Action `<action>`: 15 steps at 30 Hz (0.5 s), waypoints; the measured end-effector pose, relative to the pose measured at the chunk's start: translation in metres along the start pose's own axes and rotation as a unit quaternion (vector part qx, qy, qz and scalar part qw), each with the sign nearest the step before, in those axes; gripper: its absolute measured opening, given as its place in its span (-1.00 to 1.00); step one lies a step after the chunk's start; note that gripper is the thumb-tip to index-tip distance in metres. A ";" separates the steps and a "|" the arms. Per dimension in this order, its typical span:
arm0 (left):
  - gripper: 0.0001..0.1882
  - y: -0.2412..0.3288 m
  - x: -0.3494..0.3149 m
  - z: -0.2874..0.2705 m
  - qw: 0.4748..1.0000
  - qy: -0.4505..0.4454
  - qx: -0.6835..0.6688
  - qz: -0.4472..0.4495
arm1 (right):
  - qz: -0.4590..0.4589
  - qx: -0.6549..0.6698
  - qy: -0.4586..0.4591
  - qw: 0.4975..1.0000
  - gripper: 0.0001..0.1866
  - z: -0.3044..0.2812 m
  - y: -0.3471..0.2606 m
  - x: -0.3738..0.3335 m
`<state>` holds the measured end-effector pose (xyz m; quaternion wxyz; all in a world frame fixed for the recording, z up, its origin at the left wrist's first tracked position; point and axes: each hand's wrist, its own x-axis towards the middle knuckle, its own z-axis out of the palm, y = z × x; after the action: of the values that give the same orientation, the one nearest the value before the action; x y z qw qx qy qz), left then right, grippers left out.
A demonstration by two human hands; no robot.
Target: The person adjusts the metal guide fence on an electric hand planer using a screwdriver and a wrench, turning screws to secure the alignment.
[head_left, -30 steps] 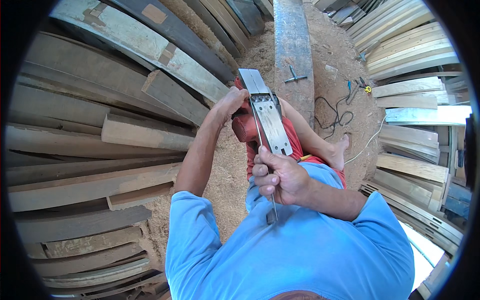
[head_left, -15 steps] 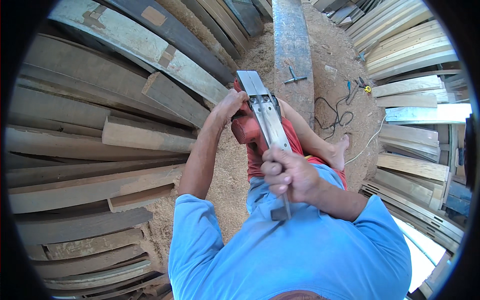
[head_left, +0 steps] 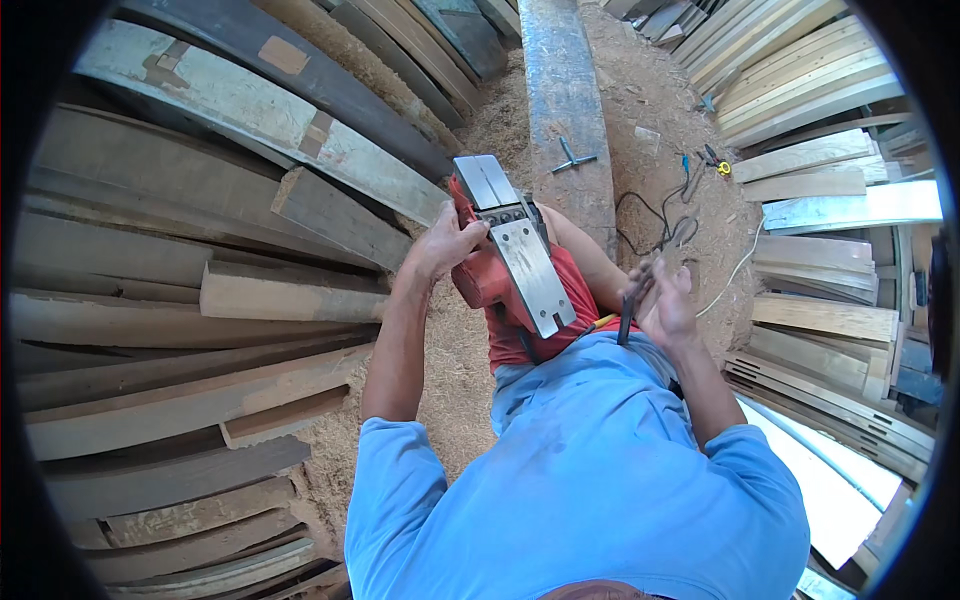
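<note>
An electric hand planer (head_left: 485, 275) with a red body rests over my lap, its flat metal sole turned up and the cutter gap between the two plates. My left hand (head_left: 447, 238) is closed round its red side near the front plate. To the right of the planer, above my thigh, my right hand (head_left: 668, 305) is closed on a slim dark tool (head_left: 627, 318); motion blur and the fingers hide its kind. A yellow stick (head_left: 602, 322), perhaps a pencil, lies at my waist between planer and right hand.
A long worn plank (head_left: 568, 90) runs ahead of me, with a metal T-handle wrench (head_left: 572, 156) on it. To its right, a dark cable (head_left: 650, 222) and yellow-handled pliers (head_left: 722, 167) lie on sawdust. Stacked boards (head_left: 160, 240) fill the left; more lumber (head_left: 810, 90) stands right.
My right hand has moved right, off the planer's sole, carrying the slim tool with it. The rear plate is now uncovered. My left hand still grips the planer, which has tilted slightly.
</note>
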<state>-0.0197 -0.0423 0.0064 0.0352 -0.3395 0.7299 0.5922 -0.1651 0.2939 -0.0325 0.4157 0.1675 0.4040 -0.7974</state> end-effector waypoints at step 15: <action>-0.68 -0.014 -0.023 0.030 0.883 0.322 0.208 0.273 | -0.257 -0.747 -0.125 0.600 -0.65 -0.002 -0.023 -0.007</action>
<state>-0.0048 -0.0061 -0.0034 -0.2947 -0.2839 0.8712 0.2711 -0.1793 0.3067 -0.0187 0.2202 -0.4141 0.8291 -0.3043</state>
